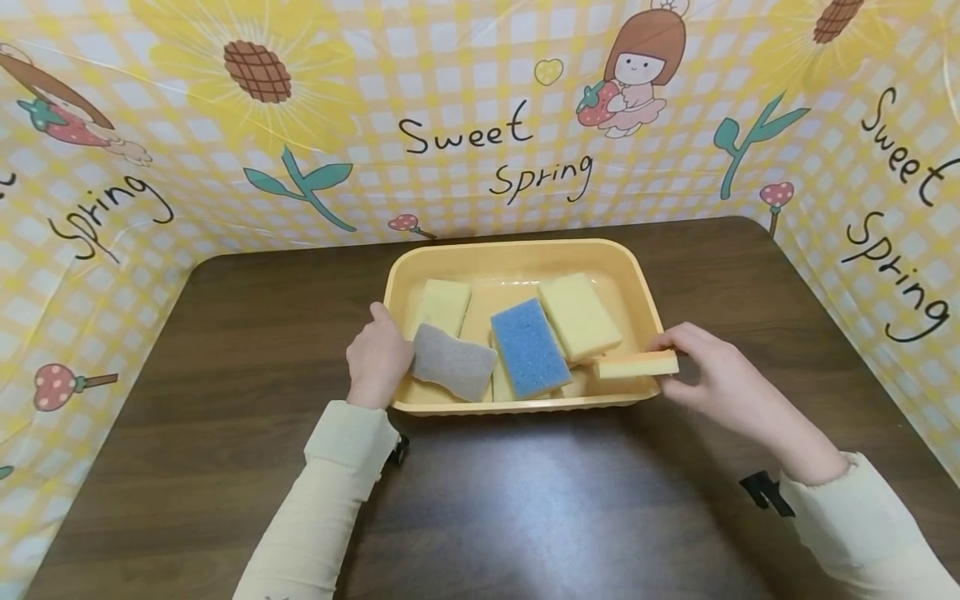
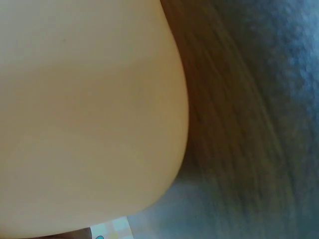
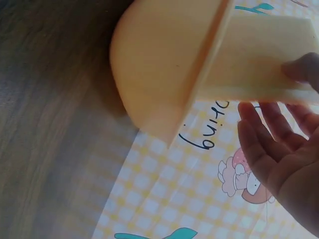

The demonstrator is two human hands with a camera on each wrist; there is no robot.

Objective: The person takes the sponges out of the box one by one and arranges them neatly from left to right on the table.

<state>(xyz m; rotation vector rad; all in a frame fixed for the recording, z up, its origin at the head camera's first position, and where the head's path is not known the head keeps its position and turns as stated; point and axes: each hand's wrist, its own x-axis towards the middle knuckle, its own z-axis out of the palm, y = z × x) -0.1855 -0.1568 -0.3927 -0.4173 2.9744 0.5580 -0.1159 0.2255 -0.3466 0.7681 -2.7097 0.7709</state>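
Observation:
A yellow plastic basin [image 1: 525, 409] holds several sponges. At its left side my left hand [image 1: 377, 357] grips the rim, its fingertips hidden behind the wall. Close by that hand lies a wavy grey sponge [image 1: 454, 363]. My right hand [image 1: 712, 371] pinches a pale yellow sponge [image 1: 637, 365] with an orange face, thumb on one side and fingers on the other. This sponge overlaps the basin's right rim in the head view. In the right wrist view, the hand [image 3: 289, 154] holds the sponge [image 3: 259, 57] by its end, beside the basin wall [image 3: 149, 64].
A blue sponge [image 1: 528, 348] lies in the middle of the basin, next to a large pale yellow sponge [image 1: 579, 315]. Another pale sponge [image 1: 444, 307] lies behind the grey one. The dark wooden table [image 1: 525, 508] is backed by a yellow checked cloth [image 1: 465, 75] with printed flowers.

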